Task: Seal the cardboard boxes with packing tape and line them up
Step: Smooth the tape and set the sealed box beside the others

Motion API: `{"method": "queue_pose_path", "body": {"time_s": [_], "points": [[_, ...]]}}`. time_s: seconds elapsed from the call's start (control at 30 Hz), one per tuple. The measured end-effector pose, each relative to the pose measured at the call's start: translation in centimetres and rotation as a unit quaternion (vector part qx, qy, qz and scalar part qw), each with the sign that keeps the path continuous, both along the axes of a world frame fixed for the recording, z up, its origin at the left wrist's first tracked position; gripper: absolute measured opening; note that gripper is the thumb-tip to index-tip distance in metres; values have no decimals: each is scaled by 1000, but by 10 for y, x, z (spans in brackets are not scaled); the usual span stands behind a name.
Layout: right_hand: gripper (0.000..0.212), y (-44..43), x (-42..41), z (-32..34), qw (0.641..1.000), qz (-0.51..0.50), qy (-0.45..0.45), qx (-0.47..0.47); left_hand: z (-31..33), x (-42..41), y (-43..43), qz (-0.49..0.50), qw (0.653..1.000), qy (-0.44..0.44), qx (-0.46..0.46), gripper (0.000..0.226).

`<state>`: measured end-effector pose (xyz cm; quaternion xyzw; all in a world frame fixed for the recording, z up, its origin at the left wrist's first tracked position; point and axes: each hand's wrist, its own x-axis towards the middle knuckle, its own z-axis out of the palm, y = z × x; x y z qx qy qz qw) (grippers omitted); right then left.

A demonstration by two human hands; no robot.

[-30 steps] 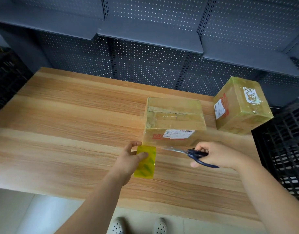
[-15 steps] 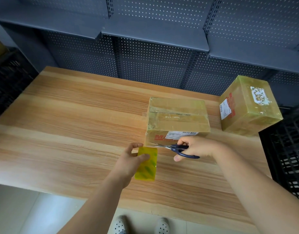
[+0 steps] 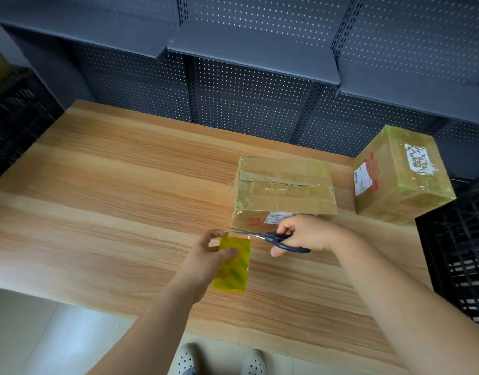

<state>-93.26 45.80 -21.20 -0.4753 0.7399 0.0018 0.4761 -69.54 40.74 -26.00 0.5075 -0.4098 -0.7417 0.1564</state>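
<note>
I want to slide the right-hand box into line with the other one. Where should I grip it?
Probably from above, squeezing two opposite side walls: the box is broad with flat taped faces and no handle, and a black crate crowds its right side.

White clog-style shoes (image 3: 187, 359), dotted with dark round holes, are being worn. Left hand (image 3: 206, 262) and right hand (image 3: 303, 234) are being shown bare, forearms (image 3: 141, 328) likewise.
</note>
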Motion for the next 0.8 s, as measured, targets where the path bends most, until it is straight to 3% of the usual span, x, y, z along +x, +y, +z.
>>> {"method": "queue_pose_path", "body": {"time_s": [0.47, 0.8], "points": [[39, -7, -2, -1, 998, -3, 31, -57, -2, 1, 4, 8, 1000, -28, 1, 34], [46, -2, -6, -4, 998, -16, 19, -61, 0, -5, 11, 17, 998, -64, 1, 47]]}}
